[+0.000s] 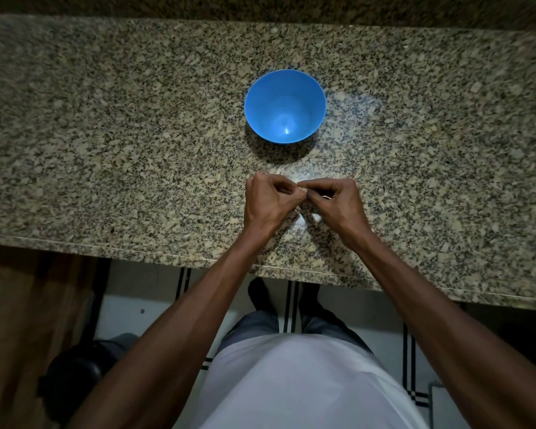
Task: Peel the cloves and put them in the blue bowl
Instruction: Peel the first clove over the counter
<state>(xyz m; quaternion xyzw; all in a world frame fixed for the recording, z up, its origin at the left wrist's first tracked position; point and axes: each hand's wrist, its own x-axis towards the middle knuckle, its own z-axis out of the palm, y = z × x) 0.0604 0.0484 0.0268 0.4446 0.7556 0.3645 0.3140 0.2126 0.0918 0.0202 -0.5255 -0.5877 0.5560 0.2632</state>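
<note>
Head view: both hands, left hand and right hand, pinch a mostly hidden clove; beyond their grip, the blue bowl holds nothing.

The small pale clove pinched between the two hands is almost wholly covered by the fingertips; only a sliver shows, too small to tell whether its skin is on or off. The curled fingers of the left hand and the right hand hide their own pads and whatever else lies in the palms. Pale specks on the speckled granite table below the hands blend with a bright glare, so cloves, peel or reflection cannot be told apart. The table runs off both side edges. Both upper arms are cut off by the bottom edge.
</note>
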